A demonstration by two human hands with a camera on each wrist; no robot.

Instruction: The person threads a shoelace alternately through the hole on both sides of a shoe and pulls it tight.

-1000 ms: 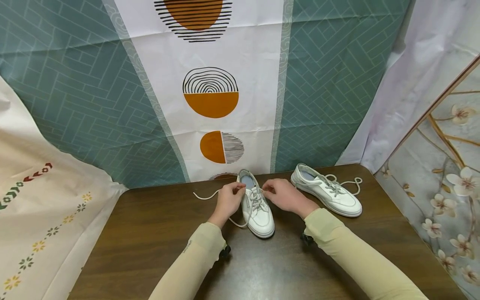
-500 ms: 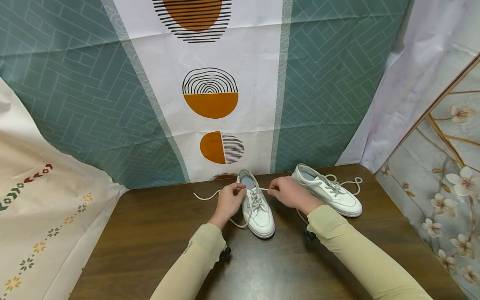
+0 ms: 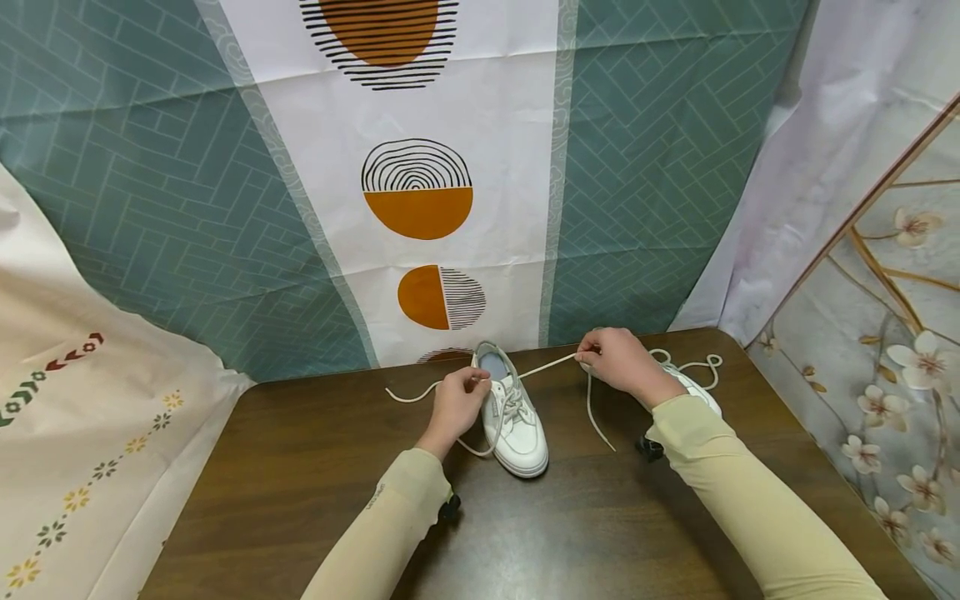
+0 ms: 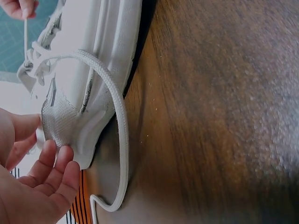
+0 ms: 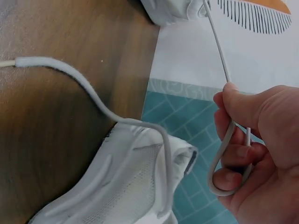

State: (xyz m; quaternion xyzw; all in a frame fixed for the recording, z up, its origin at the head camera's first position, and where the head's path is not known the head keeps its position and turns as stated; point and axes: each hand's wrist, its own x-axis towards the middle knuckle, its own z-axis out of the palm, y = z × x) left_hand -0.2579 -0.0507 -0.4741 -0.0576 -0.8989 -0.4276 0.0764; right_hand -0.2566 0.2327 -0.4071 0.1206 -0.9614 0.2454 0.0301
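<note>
A white lace-up shoe (image 3: 522, 437) stands on the table, toe toward me. My left hand (image 3: 456, 402) grips the left edge of its opening, thumb and fingertips against the side in the left wrist view. My right hand (image 3: 621, 360), out to the right, pinches a white shoelace (image 3: 547, 365) that runs taut from the shoe's eyelets. In the right wrist view, the shoelace (image 5: 213, 170) loops round below the fingers. Its loose end hangs down to the table. Another lace end (image 4: 122, 135) curves slackly along the shoe's left side, passing partly behind my left hand.
A second white shoe (image 3: 703, 392) lies at the right, mostly hidden behind my right hand and sleeve; its lace (image 3: 715, 363) trails near the table's back right. The brown wooden table (image 3: 315, 483) ends at a patterned cloth (image 3: 480, 233) hanging behind.
My right hand has moved right and slightly away from me, drawing the lace out into a long straight line. The left hand stays at the shoe's edge.
</note>
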